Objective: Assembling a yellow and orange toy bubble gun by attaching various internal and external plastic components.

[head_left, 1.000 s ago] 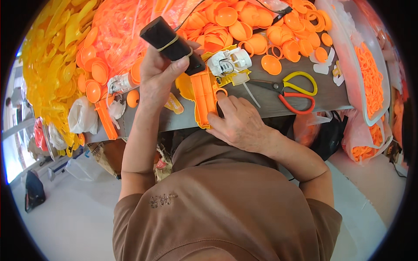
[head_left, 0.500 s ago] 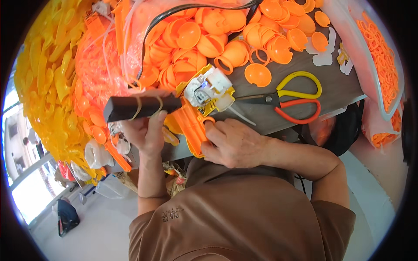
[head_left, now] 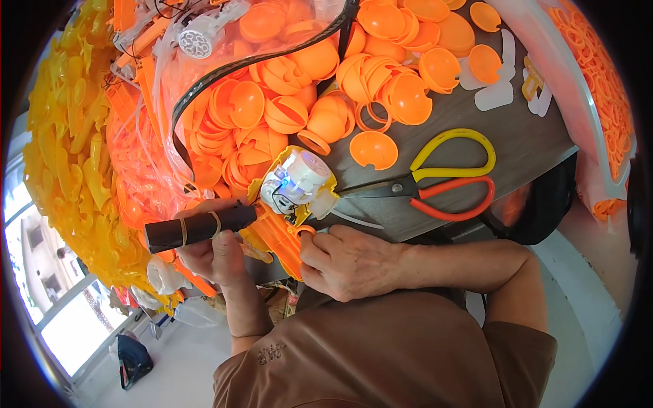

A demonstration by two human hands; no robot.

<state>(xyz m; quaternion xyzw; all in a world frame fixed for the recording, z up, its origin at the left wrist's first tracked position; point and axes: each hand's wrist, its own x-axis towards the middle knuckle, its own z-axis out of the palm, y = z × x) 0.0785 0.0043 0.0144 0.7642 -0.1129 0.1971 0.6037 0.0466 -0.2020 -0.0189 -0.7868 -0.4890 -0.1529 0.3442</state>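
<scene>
Worn on the person's head, the left one of two side-by-side fisheye cameras looks steeply down over the brown shirt (head_left: 388,347), which fills the lower middle, toward the surface (head_left: 524,143) ahead. It sits close enough to take in the left hand (head_left: 212,255) and the right hand (head_left: 354,264) whole near mid-picture, yet wide enough to catch a window (head_left: 78,309) and floor (head_left: 180,370) at left. The surface's near edge slants upward to the right, and the picture ends in a round, dark rim.
</scene>
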